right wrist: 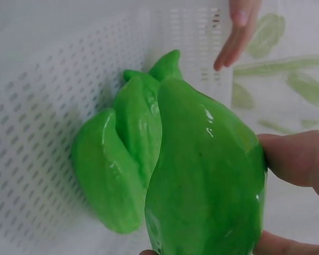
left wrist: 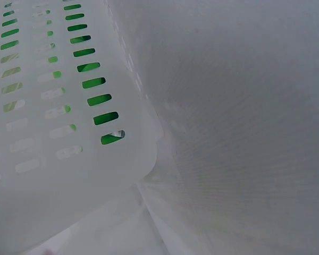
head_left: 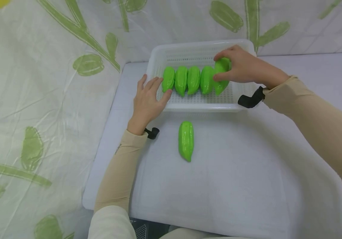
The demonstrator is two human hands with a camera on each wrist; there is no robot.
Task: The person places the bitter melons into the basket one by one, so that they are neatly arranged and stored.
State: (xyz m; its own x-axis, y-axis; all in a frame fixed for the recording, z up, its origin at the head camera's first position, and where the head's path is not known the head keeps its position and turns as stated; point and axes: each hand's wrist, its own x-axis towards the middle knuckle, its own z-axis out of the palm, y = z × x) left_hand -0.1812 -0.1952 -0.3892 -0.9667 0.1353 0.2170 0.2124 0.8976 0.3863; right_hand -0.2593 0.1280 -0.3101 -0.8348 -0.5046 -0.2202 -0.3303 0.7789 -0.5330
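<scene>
My right hand (head_left: 244, 64) grips a glossy green mango-shaped fruit (head_left: 221, 68) with a pointed tip, over the right part of a white plastic basket (head_left: 200, 107). In the right wrist view this fruit (right wrist: 207, 175) fills the foreground, pinched between thumb and fingers. Several similar green fruits (head_left: 181, 79) lie side by side in the basket, left of the held one. At the basket's left front corner is my left hand (head_left: 149, 103), its fingers spread and holding nothing; whether it touches the rim I cannot tell. Another green fruit (head_left: 186, 141) lies on the table in front of the basket.
A white cloth covers the table (head_left: 233, 172). Behind and to the left hangs a pale sheet (head_left: 54, 86) printed with green leaves, close to the basket's back. In the left wrist view, the slotted basket wall (left wrist: 53, 175) stands close by.
</scene>
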